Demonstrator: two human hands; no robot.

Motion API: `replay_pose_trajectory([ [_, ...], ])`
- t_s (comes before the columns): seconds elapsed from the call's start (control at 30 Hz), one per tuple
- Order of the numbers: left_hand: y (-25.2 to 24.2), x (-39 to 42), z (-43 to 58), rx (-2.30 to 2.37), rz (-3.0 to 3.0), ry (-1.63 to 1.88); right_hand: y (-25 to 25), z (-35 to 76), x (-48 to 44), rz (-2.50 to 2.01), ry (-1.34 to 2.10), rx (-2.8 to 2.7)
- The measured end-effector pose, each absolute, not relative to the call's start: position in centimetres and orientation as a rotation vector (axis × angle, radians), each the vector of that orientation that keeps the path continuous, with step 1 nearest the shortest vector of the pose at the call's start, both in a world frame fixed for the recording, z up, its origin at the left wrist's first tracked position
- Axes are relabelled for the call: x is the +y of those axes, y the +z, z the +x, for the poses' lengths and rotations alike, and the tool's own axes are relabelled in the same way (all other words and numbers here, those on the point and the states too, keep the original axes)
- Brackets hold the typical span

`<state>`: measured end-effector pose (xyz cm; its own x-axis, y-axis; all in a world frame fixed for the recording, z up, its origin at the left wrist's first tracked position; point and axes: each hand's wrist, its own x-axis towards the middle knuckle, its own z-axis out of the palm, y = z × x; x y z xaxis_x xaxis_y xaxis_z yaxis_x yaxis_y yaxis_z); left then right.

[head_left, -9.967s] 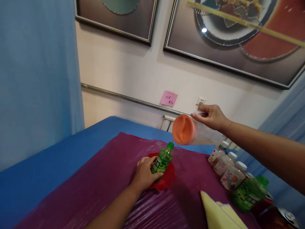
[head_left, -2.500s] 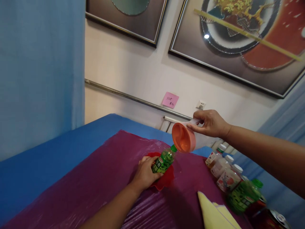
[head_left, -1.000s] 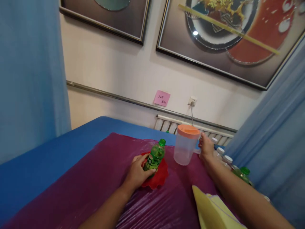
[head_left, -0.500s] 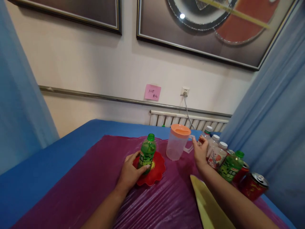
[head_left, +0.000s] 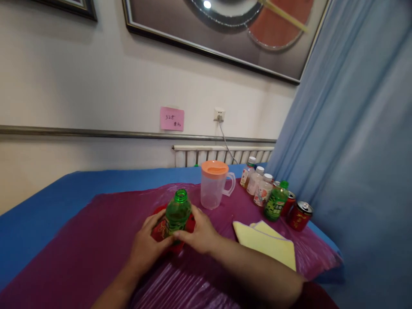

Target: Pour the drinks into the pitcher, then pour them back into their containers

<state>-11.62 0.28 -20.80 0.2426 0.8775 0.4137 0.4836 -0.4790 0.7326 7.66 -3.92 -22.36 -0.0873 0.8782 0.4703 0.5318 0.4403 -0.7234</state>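
Note:
An uncapped green bottle stands upright over a red scalloped dish on the purple plastic sheet. My left hand wraps round the bottle's left side. From the right, my right hand grips the same bottle, the two thumbs close together at its front. Both hands hide much of the dish and the bottle's lower part. Just behind and to the right is a translucent pitcher with an orange lid.
Along the right stand several clear bottles with white caps, another green bottle and red cans. A folded yellow cloth lies in front of them. Behind the blue table edge is a wall with a radiator.
My right hand has moved left from beside the pitcher's handle onto the green bottle. My left hand still holds that bottle. The camera view has turned to the right.

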Motion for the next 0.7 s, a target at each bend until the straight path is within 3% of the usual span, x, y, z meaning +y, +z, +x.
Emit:
replay_pose_trajectory([
  [0.27,-20.6,-1.3,-10.4,1.033,2.052,1.076,-21.2,11.3,-7.9,-1.343,0.480,-1.422],
  [0.5,-19.9,-1.2,-10.6,1.214,1.949,1.162,-18.2,23.3,-19.0,-1.463,0.154,-0.934],
  [0.7,-20.0,-1.0,-10.3,1.262,1.933,1.193,-20.5,31.5,-22.5,-1.923,-0.258,-0.678],
])
